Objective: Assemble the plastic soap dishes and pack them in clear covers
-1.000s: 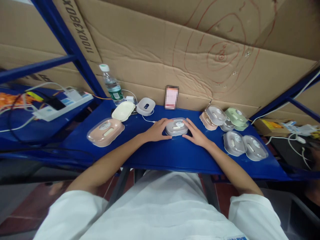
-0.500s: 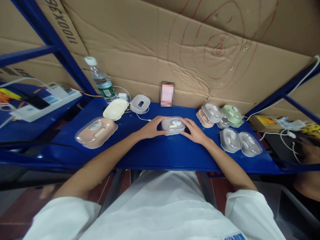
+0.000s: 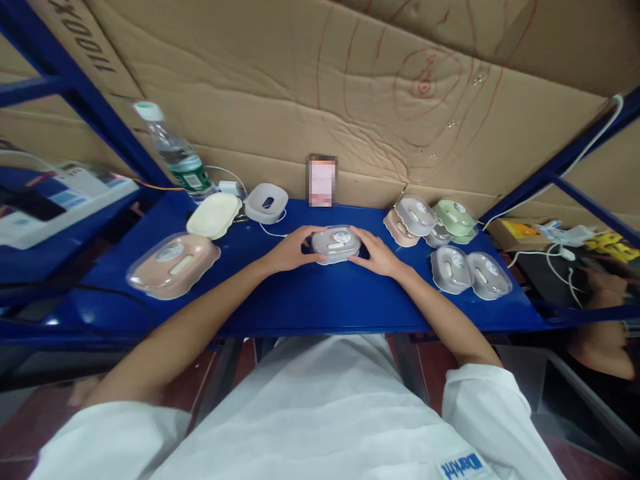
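A small grey lidded box with a clear cover and a round sticker rests on the blue table in front of me. My left hand grips its left end, thumb at the near side and fingers at the far side. On the right end, my right hand holds it in the same way. Behind my left hand sits a grey container with an oval slot in its top. A cream lid or tray lies left of that, and a larger pink lidded box is nearer me.
Several lidded boxes stand at the right, including a green one and a grey one. A water bottle and a phone-like object stand by the cardboard wall. Another person's arm shows at far right.
The view has shifted slightly, so everything sits a little further left in the picture. Both hands keep their hold on the small grey box, with little other change.
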The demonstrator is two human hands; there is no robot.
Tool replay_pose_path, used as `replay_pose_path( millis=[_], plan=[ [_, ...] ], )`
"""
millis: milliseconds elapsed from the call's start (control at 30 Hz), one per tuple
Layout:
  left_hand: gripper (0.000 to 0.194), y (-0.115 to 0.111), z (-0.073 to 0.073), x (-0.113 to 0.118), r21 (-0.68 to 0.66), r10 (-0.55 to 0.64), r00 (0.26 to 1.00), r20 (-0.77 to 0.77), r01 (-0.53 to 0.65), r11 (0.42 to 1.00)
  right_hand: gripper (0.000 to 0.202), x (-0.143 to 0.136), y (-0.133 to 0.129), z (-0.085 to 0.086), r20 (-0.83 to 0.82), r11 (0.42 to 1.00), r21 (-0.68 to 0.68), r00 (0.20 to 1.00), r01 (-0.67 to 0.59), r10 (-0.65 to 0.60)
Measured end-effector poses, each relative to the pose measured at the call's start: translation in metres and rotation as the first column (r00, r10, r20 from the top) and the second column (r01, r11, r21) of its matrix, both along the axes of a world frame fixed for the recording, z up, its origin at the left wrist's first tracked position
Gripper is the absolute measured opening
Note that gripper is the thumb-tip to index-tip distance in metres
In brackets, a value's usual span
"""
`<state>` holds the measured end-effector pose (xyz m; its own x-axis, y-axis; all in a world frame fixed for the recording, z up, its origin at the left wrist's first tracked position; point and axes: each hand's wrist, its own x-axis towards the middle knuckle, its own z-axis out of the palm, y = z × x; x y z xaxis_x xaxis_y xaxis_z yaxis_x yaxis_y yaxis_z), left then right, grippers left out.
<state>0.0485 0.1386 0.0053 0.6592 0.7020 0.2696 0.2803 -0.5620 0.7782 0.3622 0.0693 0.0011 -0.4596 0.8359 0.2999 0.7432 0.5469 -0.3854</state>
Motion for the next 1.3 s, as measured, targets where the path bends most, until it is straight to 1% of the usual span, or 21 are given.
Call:
replay_pose_path(
  millis=[100, 267, 467, 533, 600, 700, 767, 833, 1067, 1167, 1300],
  plan=[
    [0.085, 0.0, 0.001, 0.0, -0.021, -0.008, 1.0, -0.004, 0.008, 1.0, 0.09, 0.001, 0.0, 0.002, -0.023, 1.0, -0.007, 1.0, -0.005, 0.005],
    [0.085, -0.001, -0.001, 0.001, -0.03, -0.014, 1.0, -0.009, 0.014, 0.999, 0.083, 0.007, -0.002, -0.001, -0.082, 1.0, 0.006, 0.997, -0.012, 0.012],
    [0.079, 0.001, -0.005, 0.001, -0.035, -0.044, 0.999, -0.02, 0.043, 0.998, 0.078, 0.007, -0.003, -0.004, -0.044, 1.0, -0.007, 0.999, 0.016, -0.016],
    [0.082, 0.0, -0.005, 0.001, -0.026, -0.057, 0.998, -0.031, 0.057, 0.998, 0.079, 0.007, -0.002, -0.003, -0.027, 1.0, -0.006, 0.999, 0.016, -0.016],
    [0.09, -0.002, -0.003, 0.0, -0.013, -0.071, 0.997, -0.044, 0.07, 0.997, 0.081, 0.007, -0.003, -0.002, -0.008, 1.0, -0.008, 1.0, 0.009, -0.009],
    [0.098, -0.006, 0.0, -0.001, 0.06, -0.086, 0.991, -0.098, 0.092, 0.994, 0.087, 0.008, -0.005, 0.003, 0.047, 1.0, -0.017, 0.999, -0.013, 0.014],
    [0.096, -0.008, 0.002, -0.001, 0.12, -0.069, 0.984, -0.165, 0.09, 0.989, 0.088, 0.007, -0.007, 0.005, 0.096, 0.999, -0.018, 0.995, -0.028, 0.029],
    [0.093, -0.011, 0.003, -0.001, 0.151, -0.036, 0.975, -0.217, 0.07, 0.986, 0.086, 0.006, -0.008, 0.007, 0.141, 1.0, -0.004, 0.99, -0.029, 0.029],
    [0.084, -0.016, 0.005, -0.002, 0.177, 0.04, 0.962, -0.269, 0.009, 0.984, 0.077, 0.0, -0.009, 0.005, 0.251, 0.993, 0.107, 0.968, -0.038, 0.01],
    [0.079, -0.017, 0.005, -0.001, 0.182, 0.054, 0.962, -0.269, -0.005, 0.983, 0.07, -0.001, -0.009, 0.004, 0.231, 0.992, 0.114, 0.973, -0.047, 0.019],
    [0.077, -0.016, 0.005, 0.0, 0.174, 0.054, 0.966, -0.252, -0.01, 0.985, 0.07, -0.001, -0.009, 0.004, 0.131, 0.995, 0.075, 0.99, -0.068, 0.058]
  ],
)
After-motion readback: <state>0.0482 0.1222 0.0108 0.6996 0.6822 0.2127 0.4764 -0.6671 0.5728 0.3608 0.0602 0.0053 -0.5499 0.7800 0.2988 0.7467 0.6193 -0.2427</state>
